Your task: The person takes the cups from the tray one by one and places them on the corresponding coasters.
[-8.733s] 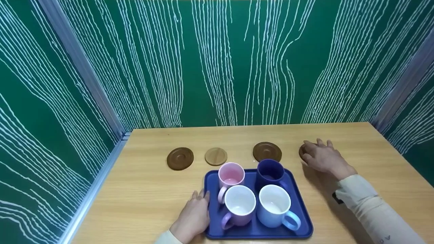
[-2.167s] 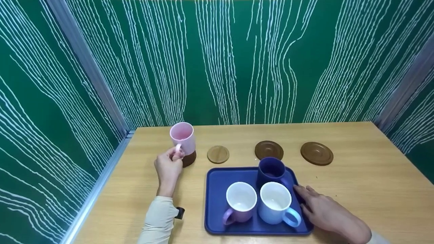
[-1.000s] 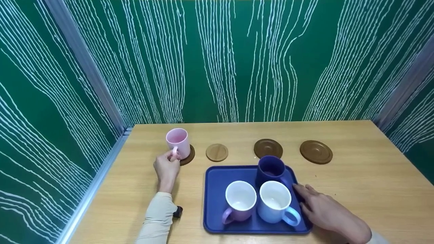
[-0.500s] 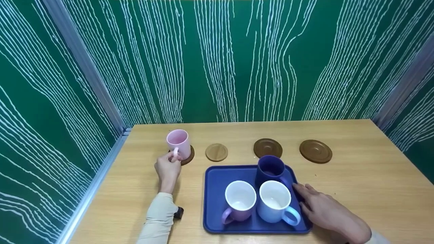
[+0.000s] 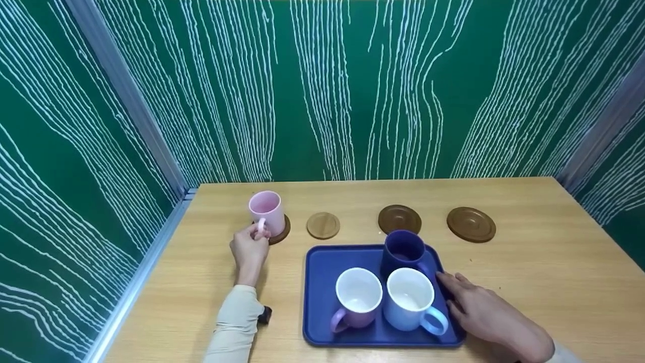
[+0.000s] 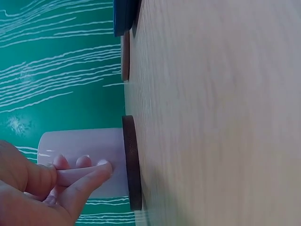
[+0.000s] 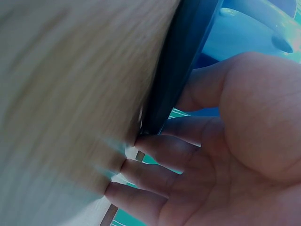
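One mug of four is out of the tray: the pink mug [image 5: 266, 210] stands upright on the leftmost dark coaster [image 5: 280, 232], at the far left of the table [image 5: 529, 282]. The left hand [image 5: 248, 248] has its fingers [image 6: 82, 175] curled round the mug's handle, so I judge this placement is set down but not yet let go. Three mugs remain in the blue tray [image 5: 316, 322]: a navy mug [image 5: 401, 251] at the back, a lilac mug [image 5: 357, 296] and a light blue mug [image 5: 410, 300] in front. Three coasters are bare: a pale wood coaster [image 5: 323, 225] and two dark ones [image 5: 399, 219] [image 5: 471, 224] further right. The right hand [image 5: 484, 312] lies loosely spread against the tray's right rim, its fingers [image 7: 164, 150] touching the edge, gripping nothing. By my count roughly a quarter is done.
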A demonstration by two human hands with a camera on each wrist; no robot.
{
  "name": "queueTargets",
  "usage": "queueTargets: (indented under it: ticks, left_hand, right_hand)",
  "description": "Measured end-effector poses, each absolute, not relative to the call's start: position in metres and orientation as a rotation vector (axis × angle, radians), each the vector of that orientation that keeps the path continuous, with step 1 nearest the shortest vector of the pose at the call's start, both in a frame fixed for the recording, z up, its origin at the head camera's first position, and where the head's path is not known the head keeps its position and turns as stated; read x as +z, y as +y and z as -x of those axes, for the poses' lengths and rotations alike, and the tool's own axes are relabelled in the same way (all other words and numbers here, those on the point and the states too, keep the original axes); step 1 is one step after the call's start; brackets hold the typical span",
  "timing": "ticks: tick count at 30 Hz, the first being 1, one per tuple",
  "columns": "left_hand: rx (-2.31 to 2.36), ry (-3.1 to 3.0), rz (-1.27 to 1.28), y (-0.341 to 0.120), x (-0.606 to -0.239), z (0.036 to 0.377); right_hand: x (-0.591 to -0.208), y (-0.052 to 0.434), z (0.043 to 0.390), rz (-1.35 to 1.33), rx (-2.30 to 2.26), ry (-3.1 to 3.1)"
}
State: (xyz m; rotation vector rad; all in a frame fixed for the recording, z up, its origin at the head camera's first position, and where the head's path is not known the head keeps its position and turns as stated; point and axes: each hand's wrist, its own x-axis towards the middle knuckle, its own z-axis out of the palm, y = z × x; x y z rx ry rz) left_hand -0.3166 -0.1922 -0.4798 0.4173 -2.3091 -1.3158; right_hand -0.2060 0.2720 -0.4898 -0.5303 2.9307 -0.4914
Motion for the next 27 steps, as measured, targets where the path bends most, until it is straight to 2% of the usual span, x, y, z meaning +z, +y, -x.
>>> queueTargets:
  ticks: [27]
  left_hand:
    - [-1.389, -2.321, -0.458, -0.1975, -0.4727, 0.3133]
  right_hand:
    - [-0.4915, 0.2723, 0.2035, 0.571, -0.498, 2.976]
